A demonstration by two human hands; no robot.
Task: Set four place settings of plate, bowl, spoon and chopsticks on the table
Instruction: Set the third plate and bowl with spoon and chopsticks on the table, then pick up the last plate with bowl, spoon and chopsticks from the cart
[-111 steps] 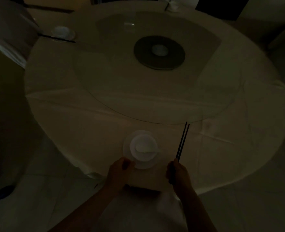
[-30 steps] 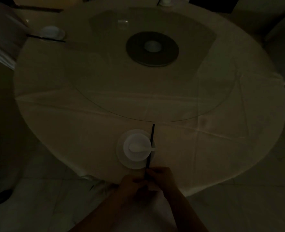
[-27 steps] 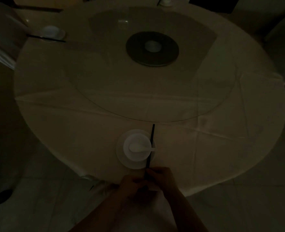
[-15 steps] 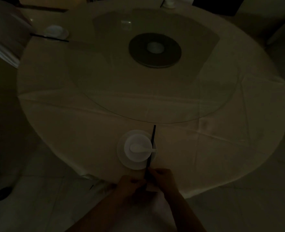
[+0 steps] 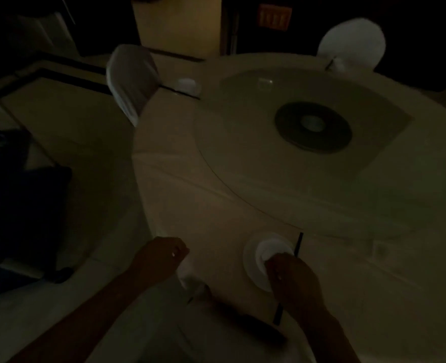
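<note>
A white plate (image 5: 250, 268) with a white bowl (image 5: 270, 247) on it stands at the near edge of the round table (image 5: 190, 205). Dark chopsticks (image 5: 298, 243) lie along the plate's right side. My right hand (image 5: 292, 279) hovers over the near side of the bowl and the middle of the chopsticks, fingers curled; the dim light hides any grip and the spoon. My left hand (image 5: 164, 258) hangs off the table's left edge, loosely closed with nothing in it. Another setting (image 5: 188, 86) sits at the far left, and a third (image 5: 334, 65) at the far side.
A glass turntable (image 5: 243, 158) with a dark hub (image 5: 313, 127) fills the table's middle. White-covered chairs stand at the far left (image 5: 130, 79) and far side (image 5: 353, 40). Dark bags (image 5: 20, 205) lie on the floor to the left.
My view has swung left. My left hand has left the chopsticks' near end and moved off to the left. My right hand has moved up over the bowl.
</note>
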